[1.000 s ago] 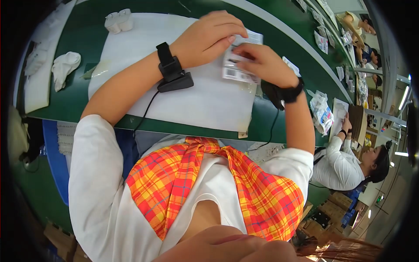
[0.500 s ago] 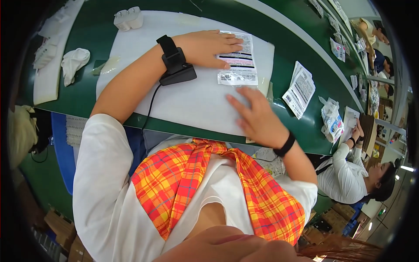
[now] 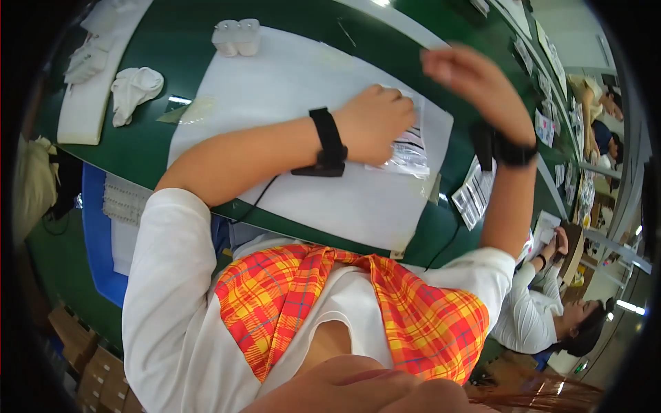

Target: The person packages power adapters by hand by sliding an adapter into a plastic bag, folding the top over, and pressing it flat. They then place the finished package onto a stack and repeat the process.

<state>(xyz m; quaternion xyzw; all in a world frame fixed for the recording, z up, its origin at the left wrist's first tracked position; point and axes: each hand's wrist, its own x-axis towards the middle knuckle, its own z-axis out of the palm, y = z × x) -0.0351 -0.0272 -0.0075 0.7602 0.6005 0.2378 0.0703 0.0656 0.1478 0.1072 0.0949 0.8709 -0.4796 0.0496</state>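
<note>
Now left hand (image 3: 375,122) pressed flat, fingers together, on clear plastic packet (image 3: 407,148) with striped label, pinning it to white mat (image 3: 275,89) on green table (image 3: 186,41). Right hand (image 3: 468,76) raised above table, fingers loosely curled, holds nothing visible. Step, by my judgement: flattening packet in place. Next move likely needs right hand back down at packet's free edge. Half second ago right hand lay low on mat near body; since lifted high. Left hand unchanged on packet.
</note>
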